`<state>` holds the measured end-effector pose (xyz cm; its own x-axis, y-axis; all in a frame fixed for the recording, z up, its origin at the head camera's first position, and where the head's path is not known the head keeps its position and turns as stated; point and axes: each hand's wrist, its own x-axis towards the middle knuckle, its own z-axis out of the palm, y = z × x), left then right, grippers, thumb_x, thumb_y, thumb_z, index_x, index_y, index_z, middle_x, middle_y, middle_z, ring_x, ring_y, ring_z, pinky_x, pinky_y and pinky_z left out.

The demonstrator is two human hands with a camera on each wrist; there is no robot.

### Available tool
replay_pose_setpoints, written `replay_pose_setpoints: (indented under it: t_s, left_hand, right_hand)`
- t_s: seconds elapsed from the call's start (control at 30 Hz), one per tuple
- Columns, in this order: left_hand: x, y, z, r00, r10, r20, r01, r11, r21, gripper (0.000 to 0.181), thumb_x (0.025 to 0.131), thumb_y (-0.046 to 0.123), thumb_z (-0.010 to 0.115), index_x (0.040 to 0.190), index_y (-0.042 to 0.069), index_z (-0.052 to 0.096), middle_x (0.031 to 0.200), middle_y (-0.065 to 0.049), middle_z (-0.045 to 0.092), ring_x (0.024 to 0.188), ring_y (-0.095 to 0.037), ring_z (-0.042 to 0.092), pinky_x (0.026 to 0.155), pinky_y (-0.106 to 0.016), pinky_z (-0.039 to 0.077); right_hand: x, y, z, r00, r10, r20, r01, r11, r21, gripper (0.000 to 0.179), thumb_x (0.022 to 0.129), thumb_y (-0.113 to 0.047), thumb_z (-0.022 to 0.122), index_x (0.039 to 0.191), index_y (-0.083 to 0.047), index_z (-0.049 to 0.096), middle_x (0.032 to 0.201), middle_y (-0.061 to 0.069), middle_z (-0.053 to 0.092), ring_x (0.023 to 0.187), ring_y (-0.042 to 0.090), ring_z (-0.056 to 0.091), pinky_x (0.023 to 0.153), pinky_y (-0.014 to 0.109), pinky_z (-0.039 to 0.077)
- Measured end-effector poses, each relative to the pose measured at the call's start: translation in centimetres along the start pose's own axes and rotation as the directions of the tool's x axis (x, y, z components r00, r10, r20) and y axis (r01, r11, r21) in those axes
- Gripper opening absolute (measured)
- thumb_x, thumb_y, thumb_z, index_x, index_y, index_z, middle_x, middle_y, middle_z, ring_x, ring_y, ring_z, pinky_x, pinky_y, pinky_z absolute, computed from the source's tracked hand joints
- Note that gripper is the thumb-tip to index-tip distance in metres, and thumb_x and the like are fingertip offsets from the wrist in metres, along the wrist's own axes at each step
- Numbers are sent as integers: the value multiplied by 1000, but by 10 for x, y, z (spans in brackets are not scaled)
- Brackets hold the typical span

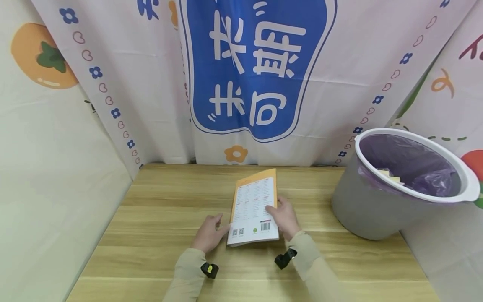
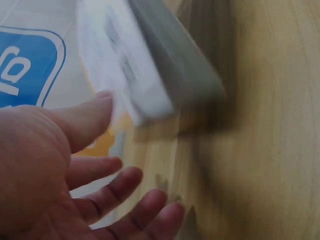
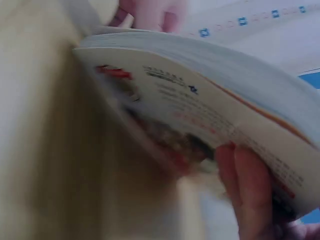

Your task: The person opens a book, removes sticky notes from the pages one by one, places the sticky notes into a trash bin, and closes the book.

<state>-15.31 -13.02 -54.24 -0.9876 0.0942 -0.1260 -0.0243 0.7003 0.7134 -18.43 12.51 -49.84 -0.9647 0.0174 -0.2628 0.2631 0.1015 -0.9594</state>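
Note:
A paperback book (image 1: pixel 253 205) is held above the table with its back cover up, showing printed columns, a barcode and an orange strip at the far end. My right hand (image 1: pixel 284 216) grips its right edge, thumb on top; in the right wrist view the fingers (image 3: pixel 250 185) press the picture-printed cover underneath. At the near left corner is my left hand (image 1: pixel 211 233), thumb tip right at the book's edge. The left wrist view has that hand's fingers (image 2: pixel 125 185) spread and loosely bent, with nothing between them, beside the blurred book (image 2: pixel 125 60).
A grey bin (image 1: pixel 371 209) with a white rim and purple liner stands at the table's right side, some pale scraps inside. The wood-grain table (image 1: pixel 166 201) ends at a printed curtain (image 1: pixel 162 126) behind. White cloth also hangs at left and right.

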Motion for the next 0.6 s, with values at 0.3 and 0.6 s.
replay_pose_setpoints:
  t_s: [0.3, 0.6]
  left_hand:
    - [-6, 2, -16, 984, 121, -133, -108, 989, 106, 53, 99, 28, 62, 141, -3, 51, 136, -26, 51, 123, -45, 50, 102, -57, 42]
    - [-12, 7, -36, 957, 206, -204, -149, 953, 265, 56, 97, 31, 65, 139, -4, 53, 139, -27, 50, 128, -50, 43, 103, -63, 39]
  right_hand:
    - [-10, -64, -75, 998, -59, -8, 52, 926, -374, 63, 97, -12, 58, 152, -1, 29, 108, 23, 67, 74, 25, 71, 61, 37, 60]
    - [-28, -88, -106, 979, -201, -9, 127, 653, -746, 60, 93, -12, 51, 149, 4, 34, 102, 29, 67, 53, 19, 66, 42, 32, 54]
